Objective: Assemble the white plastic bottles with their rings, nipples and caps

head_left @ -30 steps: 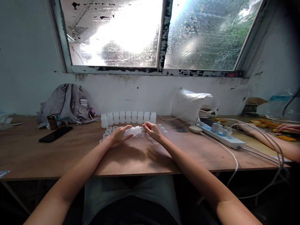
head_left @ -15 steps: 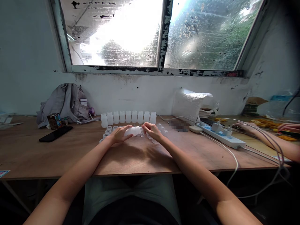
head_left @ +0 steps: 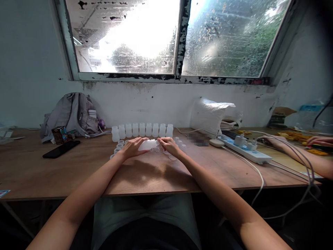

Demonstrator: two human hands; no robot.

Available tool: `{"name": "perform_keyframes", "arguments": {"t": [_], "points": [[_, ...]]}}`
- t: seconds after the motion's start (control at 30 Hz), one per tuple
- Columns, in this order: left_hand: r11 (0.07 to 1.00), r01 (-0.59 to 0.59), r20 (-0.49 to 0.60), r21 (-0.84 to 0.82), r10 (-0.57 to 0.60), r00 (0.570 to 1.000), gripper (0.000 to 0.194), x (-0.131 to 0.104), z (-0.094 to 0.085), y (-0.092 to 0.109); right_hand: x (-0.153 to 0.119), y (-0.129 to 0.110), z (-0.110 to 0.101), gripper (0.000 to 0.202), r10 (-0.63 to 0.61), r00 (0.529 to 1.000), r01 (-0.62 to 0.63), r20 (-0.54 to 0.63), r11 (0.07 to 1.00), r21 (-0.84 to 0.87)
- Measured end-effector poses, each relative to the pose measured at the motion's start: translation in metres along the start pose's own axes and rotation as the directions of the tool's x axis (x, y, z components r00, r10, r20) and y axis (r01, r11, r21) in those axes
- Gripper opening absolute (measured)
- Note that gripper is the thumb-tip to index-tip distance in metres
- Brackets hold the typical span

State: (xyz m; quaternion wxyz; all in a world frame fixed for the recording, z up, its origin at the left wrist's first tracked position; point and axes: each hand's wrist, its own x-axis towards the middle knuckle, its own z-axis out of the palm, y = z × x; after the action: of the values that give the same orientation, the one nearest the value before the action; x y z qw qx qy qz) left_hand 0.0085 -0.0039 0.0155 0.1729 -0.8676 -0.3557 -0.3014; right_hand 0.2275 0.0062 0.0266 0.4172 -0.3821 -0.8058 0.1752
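My left hand (head_left: 134,148) is wrapped round a frosted white plastic bottle (head_left: 147,145), which lies on its side with its neck to the right. At that neck, my right hand (head_left: 168,145) is pinched closed; a small clear piece may be between the fingertips, too small to make out. Just behind stands a curved row of several upright white bottles (head_left: 142,130). White ring-shaped parts (head_left: 117,150) lie by my left hand, partly covered by it. Clear round pieces (head_left: 172,157) are on the table beneath and beside my right hand.
On the wooden table (head_left: 156,180), a phone (head_left: 61,149), a drink carton (head_left: 60,134) and a grey backpack (head_left: 73,113) are at left. At right are a power strip (head_left: 246,150) with cables and a white bag (head_left: 209,116). Another person's arm (head_left: 293,152) reaches in at far right.
The bottle has tilted slightly to lie more level, and my right fingers have shifted a little at its neck. Otherwise the scene stays the same.
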Motion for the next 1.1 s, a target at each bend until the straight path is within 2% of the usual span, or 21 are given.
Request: {"name": "perform_keyframes", "arguments": {"t": [0.17,0.33,0.43,0.5,0.67,0.87,1.0,1.1], "points": [[0.982,0.095,0.015,-0.164,-0.094,0.995,0.053,0.001,-0.001,0.003,-0.001,0.000,0.001,0.029,-0.043,0.997,0.046,-0.061,0.998,0.049],[0.960,0.091,0.057,-0.263,-0.078,0.995,0.049,0.003,-0.001,0.007,-0.003,-0.006,0.001,0.055,-0.048,0.997,0.034,0.057,0.974,0.225],[0.955,0.089,0.065,-0.284,-0.073,0.995,0.048,0.003,-0.001,0.008,-0.004,-0.008,0.002,0.052,-0.029,0.994,-0.008,0.110,0.946,0.323],[0.955,0.088,0.072,-0.282,-0.071,0.995,0.048,0.003,-0.001,0.008,-0.004,-0.008,0.003,0.046,-0.014,0.994,-0.022,0.105,0.942,0.335],[0.986,0.056,0.038,-0.157,-0.051,0.998,0.049,0.003,0.001,0.009,-0.003,-0.002,0.004,0.042,0.020,1.000,-0.020,0.003,0.976,0.219],[0.998,-0.011,-0.050,0.064,0.014,0.999,0.051,0.004,0.010,0.009,-0.002,-0.002,0.004,0.039,0.015,0.999,-0.012,-0.036,0.997,0.079],[0.993,-0.050,-0.080,0.109,0.059,0.995,0.050,0.005,0.011,0.008,-0.002,-0.007,0.003,0.038,0.018,0.999,-0.014,-0.051,0.997,0.081],[0.990,-0.047,-0.101,0.132,0.061,0.993,0.047,0.006,0.008,0.009,-0.003,-0.010,0.004,0.040,0.053,0.996,-0.042,-0.073,0.988,0.151]]}}
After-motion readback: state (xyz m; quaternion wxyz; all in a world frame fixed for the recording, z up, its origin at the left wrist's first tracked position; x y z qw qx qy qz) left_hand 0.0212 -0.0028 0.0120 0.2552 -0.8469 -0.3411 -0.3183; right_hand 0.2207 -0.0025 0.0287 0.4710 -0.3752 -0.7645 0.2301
